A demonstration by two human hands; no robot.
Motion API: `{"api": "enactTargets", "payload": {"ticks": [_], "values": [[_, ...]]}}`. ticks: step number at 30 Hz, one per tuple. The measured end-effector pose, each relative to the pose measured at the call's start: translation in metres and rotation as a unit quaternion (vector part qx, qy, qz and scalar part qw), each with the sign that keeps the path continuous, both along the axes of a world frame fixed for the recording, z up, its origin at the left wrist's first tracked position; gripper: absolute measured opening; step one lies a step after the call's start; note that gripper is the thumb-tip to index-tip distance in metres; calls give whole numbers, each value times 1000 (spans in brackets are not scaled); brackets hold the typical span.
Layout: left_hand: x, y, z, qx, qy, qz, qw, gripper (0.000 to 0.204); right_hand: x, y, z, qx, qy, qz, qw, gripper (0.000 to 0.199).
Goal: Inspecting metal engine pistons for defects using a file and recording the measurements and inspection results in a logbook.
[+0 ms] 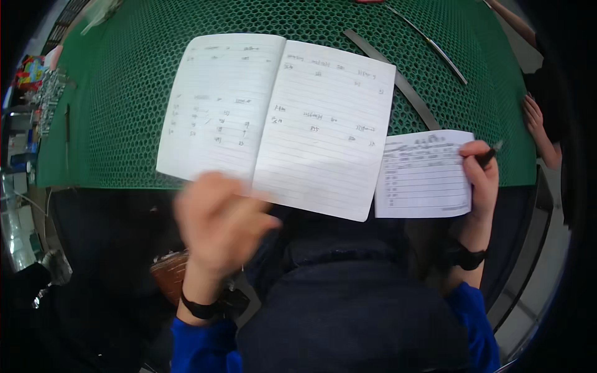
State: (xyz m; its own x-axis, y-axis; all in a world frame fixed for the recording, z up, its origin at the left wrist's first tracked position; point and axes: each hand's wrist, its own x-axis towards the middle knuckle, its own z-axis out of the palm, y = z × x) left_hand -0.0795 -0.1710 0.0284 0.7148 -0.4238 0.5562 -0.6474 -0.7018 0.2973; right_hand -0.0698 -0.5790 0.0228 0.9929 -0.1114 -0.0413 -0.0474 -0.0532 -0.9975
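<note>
on the green honeycomb bench (124,124), an open notebook (317,168) bears handwriting, lowest lines bare; beside it, a slip (429,189) looks filled on top, mostly blank below. the right hand (485,180) clasps a pen (489,155) at the slip's edge; the left hand (221,224) is blurred, its grip unclear.

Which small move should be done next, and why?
Probably the left hand should nudge the open notebook farther onto the green table: its lower right corner overhangs the near edge, while the right hand holds a pen and a paper slip.
</note>
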Motion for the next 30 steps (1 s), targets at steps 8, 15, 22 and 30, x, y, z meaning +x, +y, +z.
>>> {"api": "enactTargets", "payload": {"ticks": [8,15,22,30], "values": [[18,-69,-18,-27,94,-127,987,36,-19,-44,-3,106,-34,-55,992,19],[13,-101,-20,-92,125,-163,974,35,-24,-14,2,219,-69,2,973,23],[14,-94,-17,-84,190,-189,960,39,-19,44,10,73,137,37,987,21],[1,-62,-1,-526,474,-106,698,63,-6,75,29,25,147,120,981,23]]}}
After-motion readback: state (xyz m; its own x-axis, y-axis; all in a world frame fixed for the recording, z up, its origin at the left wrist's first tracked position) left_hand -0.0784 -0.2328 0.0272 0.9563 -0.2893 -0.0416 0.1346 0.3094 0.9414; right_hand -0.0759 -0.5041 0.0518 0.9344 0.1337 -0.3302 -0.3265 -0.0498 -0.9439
